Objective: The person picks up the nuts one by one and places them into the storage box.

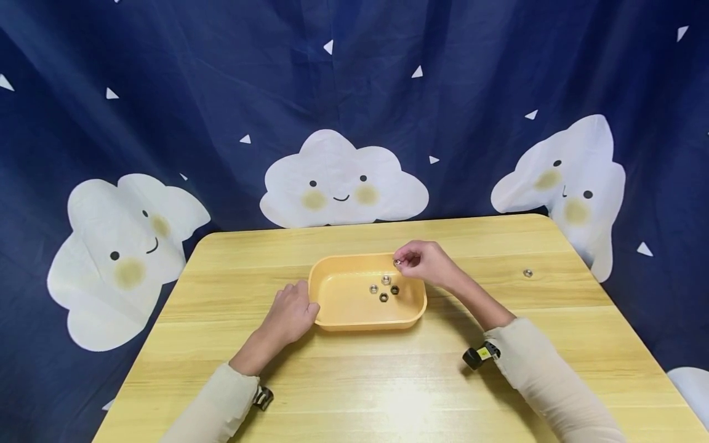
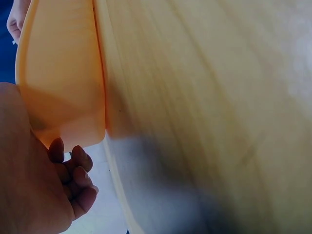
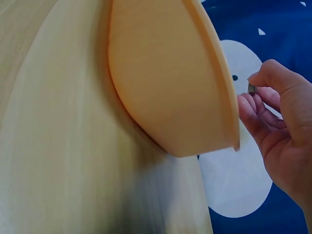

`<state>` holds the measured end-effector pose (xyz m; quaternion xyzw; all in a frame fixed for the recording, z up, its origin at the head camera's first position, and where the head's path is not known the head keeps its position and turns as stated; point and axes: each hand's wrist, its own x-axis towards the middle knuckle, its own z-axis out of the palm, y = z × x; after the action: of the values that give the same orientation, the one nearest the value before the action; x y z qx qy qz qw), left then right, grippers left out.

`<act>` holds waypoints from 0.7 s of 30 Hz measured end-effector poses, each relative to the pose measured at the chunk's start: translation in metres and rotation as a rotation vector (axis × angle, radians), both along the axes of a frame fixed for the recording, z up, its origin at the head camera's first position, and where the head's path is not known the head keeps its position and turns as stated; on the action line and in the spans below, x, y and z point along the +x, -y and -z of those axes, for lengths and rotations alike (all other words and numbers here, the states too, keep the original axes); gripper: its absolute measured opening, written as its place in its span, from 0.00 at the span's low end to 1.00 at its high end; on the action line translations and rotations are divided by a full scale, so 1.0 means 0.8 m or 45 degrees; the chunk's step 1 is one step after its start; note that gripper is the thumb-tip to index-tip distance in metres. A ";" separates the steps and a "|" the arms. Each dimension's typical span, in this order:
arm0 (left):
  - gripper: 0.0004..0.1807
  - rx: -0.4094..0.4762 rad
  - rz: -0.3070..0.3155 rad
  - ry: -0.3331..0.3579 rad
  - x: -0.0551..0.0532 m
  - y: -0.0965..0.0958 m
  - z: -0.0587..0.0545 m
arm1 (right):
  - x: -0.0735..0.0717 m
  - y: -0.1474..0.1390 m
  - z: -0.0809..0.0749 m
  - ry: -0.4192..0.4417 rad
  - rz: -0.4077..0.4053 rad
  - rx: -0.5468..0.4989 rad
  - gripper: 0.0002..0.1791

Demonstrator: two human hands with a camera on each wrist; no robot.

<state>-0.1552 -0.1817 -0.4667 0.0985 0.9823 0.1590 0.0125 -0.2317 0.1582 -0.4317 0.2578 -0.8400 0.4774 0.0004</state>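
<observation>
A yellow-orange plastic tray lies on the table, with several hex nuts on its floor towards the right. Silver ones include the nut at the back; a dark nut lies nearest the front. My left hand grips the tray's left end, thumb over the rim and fingers curled at the outer wall in the left wrist view. Above the back right part of the tray, my right hand pinches a small metal nut between thumb and fingertips. One more silver nut lies on the table to the right.
The wood-grain table has rounded far corners. Behind it hangs a dark blue curtain printed with white clouds and small triangles. Both wrists carry small black camera mounts, such as the right mount.
</observation>
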 end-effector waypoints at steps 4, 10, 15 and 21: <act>0.09 0.008 0.006 0.001 -0.001 -0.001 -0.001 | 0.001 0.007 0.004 0.049 -0.029 0.016 0.11; 0.09 0.013 0.003 0.009 -0.002 -0.002 -0.003 | 0.002 0.022 0.010 0.064 -0.073 0.052 0.12; 0.09 0.007 0.003 0.007 -0.001 -0.002 -0.002 | 0.002 0.033 0.015 0.042 -0.132 0.098 0.09; 0.09 0.001 -0.005 0.012 -0.002 -0.002 -0.001 | 0.001 0.047 0.017 0.017 -0.190 0.201 0.07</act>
<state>-0.1567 -0.1801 -0.4658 0.0958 0.9823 0.1599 0.0167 -0.2312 0.1205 -0.4455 0.3157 -0.8534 0.4103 -0.0610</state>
